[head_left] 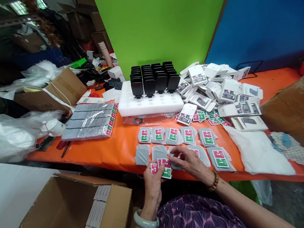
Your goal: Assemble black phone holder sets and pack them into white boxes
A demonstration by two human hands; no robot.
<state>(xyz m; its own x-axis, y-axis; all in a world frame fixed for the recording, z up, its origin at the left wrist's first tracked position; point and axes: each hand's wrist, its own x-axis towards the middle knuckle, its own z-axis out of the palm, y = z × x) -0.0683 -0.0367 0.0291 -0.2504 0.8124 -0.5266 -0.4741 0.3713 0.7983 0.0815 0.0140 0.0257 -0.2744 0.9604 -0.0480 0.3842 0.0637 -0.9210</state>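
My left hand (153, 186) holds a small stack of pink-and-green wipe packets (162, 167) at the near edge of the orange table (275, 80). My right hand (189, 161) pinches one packet from that stack, over a grey pouch (176, 161). Two rows of grey pouches lie in front of my hands. The far row (175, 135) has a pink-and-green packet on each pouch. In the near row, two pouches at the left (150, 153) are bare and one at the right (220, 158) carries a packet.
A white foam tray (151, 105) holds rows of black devices (154, 77). Several white product boxes (221, 90) are piled at the right. A wrapped bundle (90, 120) lies at the left. An open cardboard box (70, 216) stands below left, a brown carton (302, 117) at right.
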